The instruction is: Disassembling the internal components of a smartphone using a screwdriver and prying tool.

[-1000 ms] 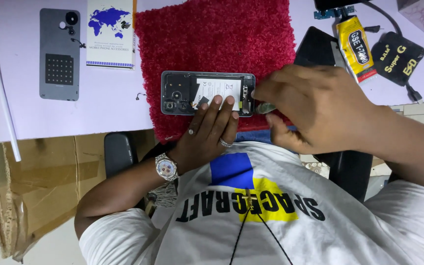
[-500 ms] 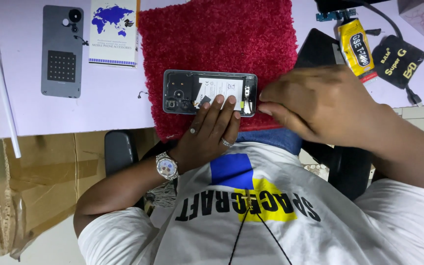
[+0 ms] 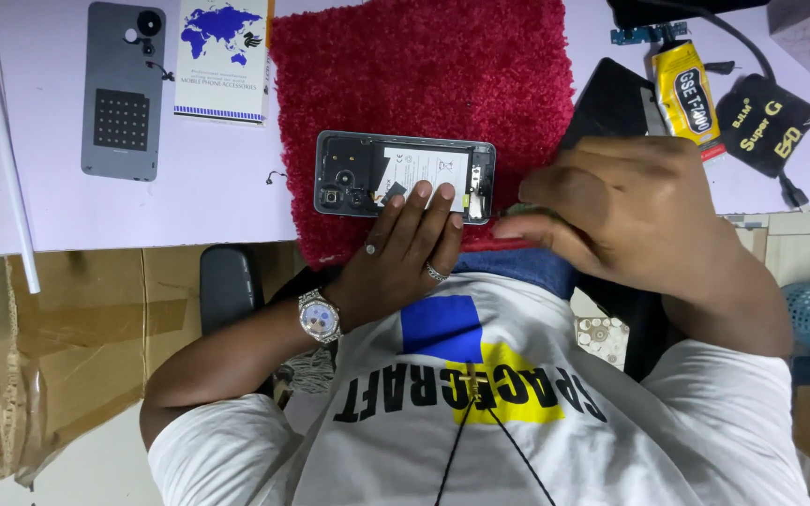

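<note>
On the red mat (image 3: 424,75) by the bench's near edge, your left hand (image 3: 405,248) kept flat, spread fingers on the open phone (image 3: 405,176). Your right hand (image 3: 621,211) had slid off it, fingers curled; I cannot tell what they held.

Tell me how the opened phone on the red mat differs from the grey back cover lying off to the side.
The opened phone lies sideways on the red mat, its battery and inner parts exposed; the grey back cover lies lengthwise on the bare lilac table, a plain shell with a dotted square patch. The left hand presses the phone; nothing touches the cover. Both are flat, rounded rectangles with camera openings.
</note>
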